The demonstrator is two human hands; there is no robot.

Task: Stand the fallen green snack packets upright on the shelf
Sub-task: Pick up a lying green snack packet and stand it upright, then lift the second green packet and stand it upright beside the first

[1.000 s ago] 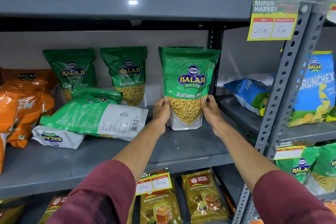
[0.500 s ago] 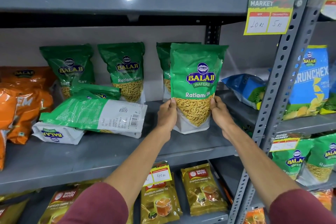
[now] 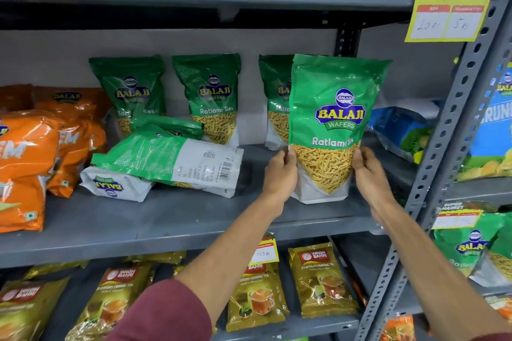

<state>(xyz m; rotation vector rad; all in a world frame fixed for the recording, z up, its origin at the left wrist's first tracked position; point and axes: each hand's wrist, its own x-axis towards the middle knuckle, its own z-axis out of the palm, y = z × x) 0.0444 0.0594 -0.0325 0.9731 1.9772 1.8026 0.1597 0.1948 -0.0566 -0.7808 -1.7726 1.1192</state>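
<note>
**Green packet being set upright at the right end of the shelf**

Green packet (image 3: pixel 332 124) sits between our two hands in the head view, the only view we have. Our left hand (image 3: pixel 281 174) pinches its left edge and our right hand (image 3: pixel 367 171) grips its right edge, both low down near the base. The packet is upright, front facing us, its bottom at or just above the grey shelf (image 3: pixel 166 219); we cannot tell whether it is touching yet. It stands just in front of another upright green packet (image 3: pixel 274 102) at the back wall.

We judge the step in hand to be placing this one. Next we need to settle its base flat, let go gently so it does not tip, then turn left. There two fallen packets (image 3: pixel 166 163) lie on their sides near the orange packets (image 3: pixel 33 163), one resting partly on the other, in front of two standing packets (image 3: pixel 207 97). They call for the same lift and stand.
</note>
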